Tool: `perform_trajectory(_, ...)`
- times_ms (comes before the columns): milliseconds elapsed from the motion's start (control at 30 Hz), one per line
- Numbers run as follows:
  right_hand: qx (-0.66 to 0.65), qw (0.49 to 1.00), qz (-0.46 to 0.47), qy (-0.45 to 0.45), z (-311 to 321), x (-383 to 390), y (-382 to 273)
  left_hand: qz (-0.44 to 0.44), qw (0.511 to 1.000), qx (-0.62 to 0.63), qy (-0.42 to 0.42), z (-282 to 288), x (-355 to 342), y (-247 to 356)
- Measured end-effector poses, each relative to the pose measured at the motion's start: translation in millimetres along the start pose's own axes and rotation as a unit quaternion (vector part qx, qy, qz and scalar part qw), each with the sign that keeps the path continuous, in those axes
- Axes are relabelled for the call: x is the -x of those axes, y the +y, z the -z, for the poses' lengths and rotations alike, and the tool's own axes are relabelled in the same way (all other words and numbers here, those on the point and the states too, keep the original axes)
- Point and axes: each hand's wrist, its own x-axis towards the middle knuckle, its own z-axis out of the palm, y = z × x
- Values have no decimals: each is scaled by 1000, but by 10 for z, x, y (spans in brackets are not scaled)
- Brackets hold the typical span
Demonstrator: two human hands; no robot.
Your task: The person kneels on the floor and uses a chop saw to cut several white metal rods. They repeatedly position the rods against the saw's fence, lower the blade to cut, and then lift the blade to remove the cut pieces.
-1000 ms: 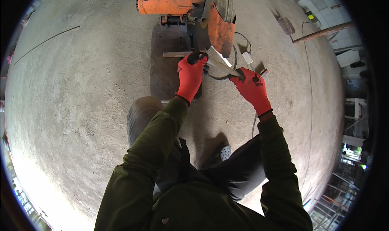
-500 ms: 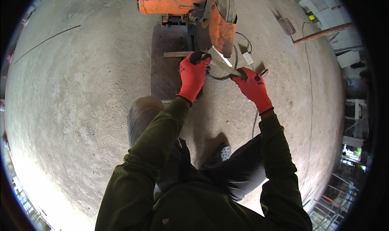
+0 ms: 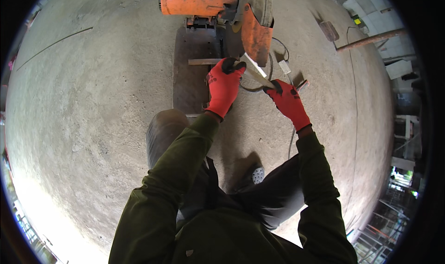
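Note:
Both hands wear red gloves with black fingertips. A narrow greyish flat bar (image 3: 259, 78) slants between them, its two ends hidden by the gloves. My left hand (image 3: 223, 89) is closed on its far end, just in front of the blade of an orange cut-off saw (image 3: 199, 2). Lower and to the right, my right hand (image 3: 291, 105) pinches the near end. The saw's dark base plate (image 3: 191, 85) lies left of my left hand. Across that plate runs a thin metal strip (image 3: 201, 61), reaching up to the left glove. An orange blade guard (image 3: 256, 34) hangs beyond the bar.
A white strip (image 3: 255, 64) lies behind the bar. Dark cable (image 3: 286, 53) and a small pale box (image 3: 284, 67) rest on the concrete floor to the right. Farther right are a brown block (image 3: 328, 31) and a rusty rod (image 3: 371, 39). A thin rod (image 3: 55, 47) lies at far left.
My left hand has shifted slightly right and turned a little, still gripping the bar. The right hand has barely moved. The whole view has drifted a touch.

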Motion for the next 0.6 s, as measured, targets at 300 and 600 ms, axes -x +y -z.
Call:
perform_trajectory(300,-34,999,-29,-15,-65,52,-64,-19,1000,-9,10,-41,43,48)
perform_trajectory(600,-24,999,-33,-28,-296,60,108,-100,991,-78,31,-49,85,78)
